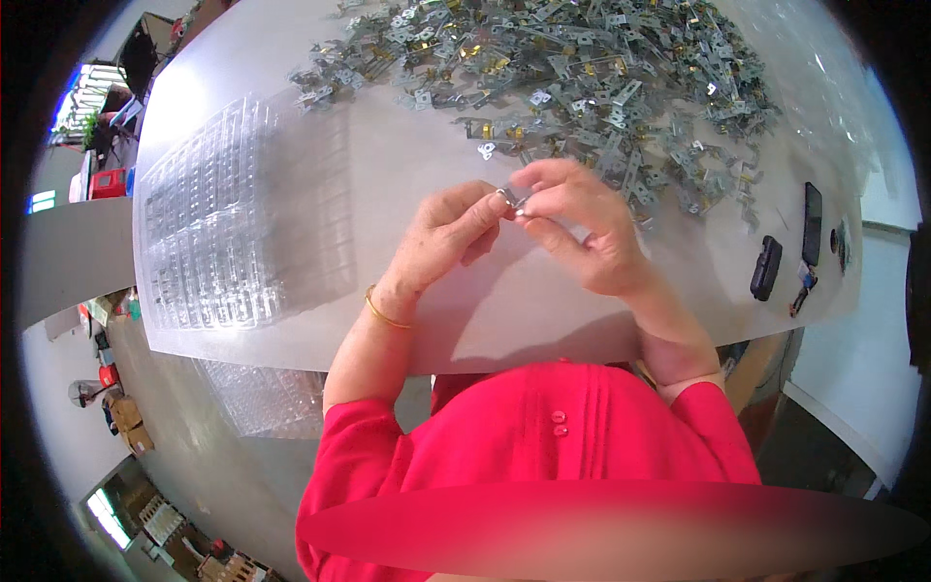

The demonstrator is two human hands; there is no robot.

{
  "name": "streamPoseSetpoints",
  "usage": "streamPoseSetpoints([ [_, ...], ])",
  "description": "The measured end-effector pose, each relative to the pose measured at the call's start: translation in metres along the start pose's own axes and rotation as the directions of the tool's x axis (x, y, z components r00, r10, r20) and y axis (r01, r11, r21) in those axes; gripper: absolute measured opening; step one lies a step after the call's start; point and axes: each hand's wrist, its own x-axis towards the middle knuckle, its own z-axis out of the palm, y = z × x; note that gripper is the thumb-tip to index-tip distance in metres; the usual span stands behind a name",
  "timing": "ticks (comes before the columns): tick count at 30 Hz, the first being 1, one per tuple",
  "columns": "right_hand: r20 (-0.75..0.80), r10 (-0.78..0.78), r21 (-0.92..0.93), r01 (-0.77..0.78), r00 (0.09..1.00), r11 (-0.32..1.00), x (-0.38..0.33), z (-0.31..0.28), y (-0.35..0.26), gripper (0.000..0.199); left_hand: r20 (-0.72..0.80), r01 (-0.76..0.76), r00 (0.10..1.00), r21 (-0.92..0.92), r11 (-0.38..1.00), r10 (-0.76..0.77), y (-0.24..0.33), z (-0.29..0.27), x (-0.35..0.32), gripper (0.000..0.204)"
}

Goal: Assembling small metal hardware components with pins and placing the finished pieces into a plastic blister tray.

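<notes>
Over the middle of the table, my left hand (pixel 451 233) and my right hand (pixel 587 228) meet at the fingertips. Between them is a small metal bracket (pixel 517 199), silvery grey, partly covered by the fingers. My left thumb and forefinger pinch one side of it, and my right thumb and fingers close on the other. Just beyond the hands spreads a large heap of similar small metal brackets (pixel 601 97), some with brass-coloured parts. One loose bracket (pixel 487 151) lies at the near edge of the heap.
Clear plastic trays with rows of pockets (pixel 218 213) lie on the table (pixel 398 145) at the left. More plastic trays (pixel 262 393) sit below the table edge. At the right are a black case (pixel 766 268), a dark phone-like object (pixel 813 223) and keys (pixel 803 291).
</notes>
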Motion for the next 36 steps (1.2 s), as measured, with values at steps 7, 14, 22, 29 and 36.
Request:
streamPoseSetpoints([
  [7, 0.004, -0.033, -0.097, 0.033, 0.999, 0.995, -0.003, 0.004, 0.0, 0.016, 0.139, 0.101, 0.988, -0.262, 0.96, -0.066, -0.002, -0.008, 0.003, 0.048],
  [14, -0.159, 0.422, 0.575, -0.264, 0.892, 0.774, -0.01, 0.005, 0.009, 0.015, -0.044, -0.271, 0.96, -0.393, 0.878, 0.277, -0.017, -0.002, 0.013, 0.05],
  [22, -0.075, 0.556, 0.592, -0.412, 0.828, 0.693, -0.011, 0.018, 0.009, 0.016, -0.03, -0.493, 0.866, -0.219, 0.842, 0.499, -0.018, -0.001, 0.01, 0.043],
  [29, -0.051, 0.459, 0.363, -0.412, 0.887, 0.836, -0.015, 0.018, -0.005, 0.011, -0.039, -0.341, 0.94, -0.172, 0.924, 0.34, -0.021, -0.005, 0.01, 0.034],
  [36, -0.065, 0.312, 0.123, -0.302, 0.948, 0.945, -0.011, 0.021, -0.009, 0.01, -0.01, -0.189, 0.982, -0.095, 0.977, 0.189, -0.02, 0.001, 0.006, 0.03],
])
